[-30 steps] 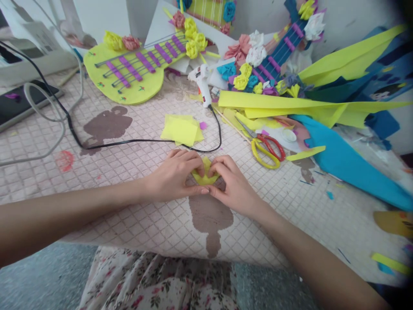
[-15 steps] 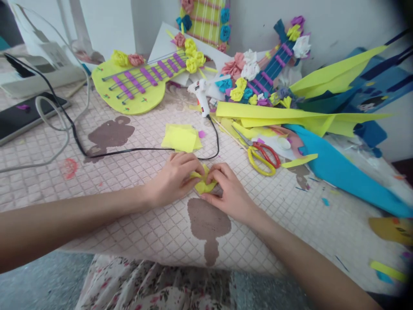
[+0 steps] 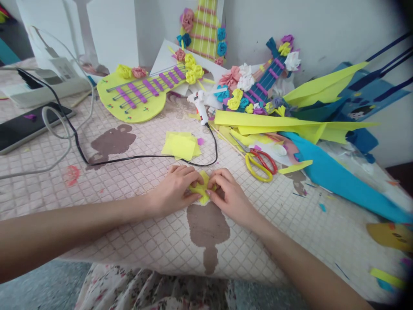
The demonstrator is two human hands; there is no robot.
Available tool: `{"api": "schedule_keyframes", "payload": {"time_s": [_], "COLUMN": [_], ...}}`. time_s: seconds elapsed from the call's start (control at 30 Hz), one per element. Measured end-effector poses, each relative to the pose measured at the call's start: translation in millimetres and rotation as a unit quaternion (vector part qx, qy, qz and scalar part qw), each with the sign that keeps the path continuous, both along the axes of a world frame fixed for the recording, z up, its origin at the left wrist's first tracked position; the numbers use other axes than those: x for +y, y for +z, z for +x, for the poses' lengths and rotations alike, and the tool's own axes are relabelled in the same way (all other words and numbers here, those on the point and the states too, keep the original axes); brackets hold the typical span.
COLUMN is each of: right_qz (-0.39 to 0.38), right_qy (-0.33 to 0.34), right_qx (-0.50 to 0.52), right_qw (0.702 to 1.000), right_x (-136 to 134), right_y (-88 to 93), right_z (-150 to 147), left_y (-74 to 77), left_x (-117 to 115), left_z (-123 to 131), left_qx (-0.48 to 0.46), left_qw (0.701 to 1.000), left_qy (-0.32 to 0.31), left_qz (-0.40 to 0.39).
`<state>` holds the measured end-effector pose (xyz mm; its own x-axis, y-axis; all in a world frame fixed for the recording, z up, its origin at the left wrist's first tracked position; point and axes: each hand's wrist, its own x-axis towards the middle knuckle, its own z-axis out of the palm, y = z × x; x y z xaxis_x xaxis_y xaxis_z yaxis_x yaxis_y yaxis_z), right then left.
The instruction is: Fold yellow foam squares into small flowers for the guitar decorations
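Note:
Between my two hands a small piece of yellow crepe paper [image 3: 204, 197] is gathered and creased on the table. My left hand [image 3: 177, 187] pinches its left side, with thumb and fingertips pressed together. The right side is pinched by my right hand [image 3: 230, 196], fingers curled in against the thumb. Parts of the paper are covered by my fingertips. Just beyond my left hand lies a stack of yellow paper squares [image 3: 181, 145]. Farther back, a white glue gun [image 3: 200, 107] stands with its black cord running left.
Scissors [image 3: 260, 163] with red and yellow handles lie to the right. Behind are a yellow paper guitar [image 3: 138, 99], a blue paper guitar [image 3: 263, 88], yellow sheets [image 3: 277, 122] and a blue sheet [image 3: 342, 181]. A phone [image 3: 32, 122] and a power strip [image 3: 41, 88] sit at left.
Both hands stay pinched on the yellow paper, whose folds now look more drawn together in the middle. My right fingertips have shifted slightly, and the camera view has tilted up a little.

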<state>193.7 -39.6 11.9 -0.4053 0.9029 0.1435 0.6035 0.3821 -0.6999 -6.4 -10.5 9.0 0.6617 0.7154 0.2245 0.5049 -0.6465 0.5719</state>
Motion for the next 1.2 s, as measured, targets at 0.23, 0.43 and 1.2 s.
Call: {"api": "schedule_keyframes", "payload": {"time_s": [0.23,0.43,1.2], "right_qz": [0.008,0.02,0.032], "right_qy": [-0.007,-0.012,-0.023], "right_qx": [0.0,0.0,-0.024], "right_qw": [1.0,1.0,0.999], "right_x": [-0.7,-0.9,-0.8], "right_y": [-2.2,-4.9,-7.0], "right_z": [-2.0,-3.4,-5.2], "left_y": [-0.3,-2.2,-3.4], "left_x": [0.7,0.6,0.9], "left_z": [0.2,0.1,2.6], "left_qx": [0.011,0.008,0.016], "left_qw": [1.0,1.0,1.0], "left_qy": [-0.004,-0.005,0.018], "left_qz": [0.006,0.014,0.015]}}
